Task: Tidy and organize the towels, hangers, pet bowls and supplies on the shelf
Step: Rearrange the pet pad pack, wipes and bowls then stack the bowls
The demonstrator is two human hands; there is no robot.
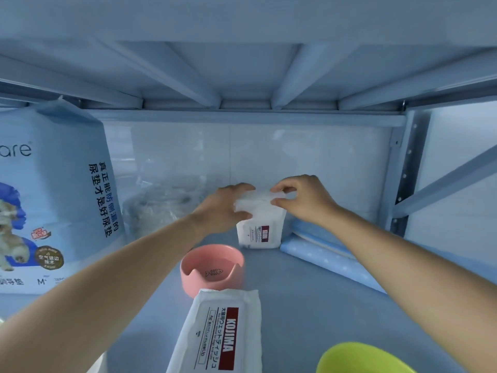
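A white wet-wipe pack (261,230) with a dark red label stands upright at the back of the shelf. My left hand (224,205) grips its top left edge and my right hand (301,200) pinches its top right edge. A second, larger wet-wipe pack (223,335) lies flat near the front. Just behind the flat pack sits a pink pet bowl (212,269). At the bottom right edge a green bowl (360,359) shows in part.
A big blue pee-pad bag (53,189) stands at the left. A clear plastic bag (164,203) lies at the back beside it. Blue dotted folded cloth (330,254) lies along the right side. The shelf's metal frame (403,168) rises at the right, with a beam overhead.
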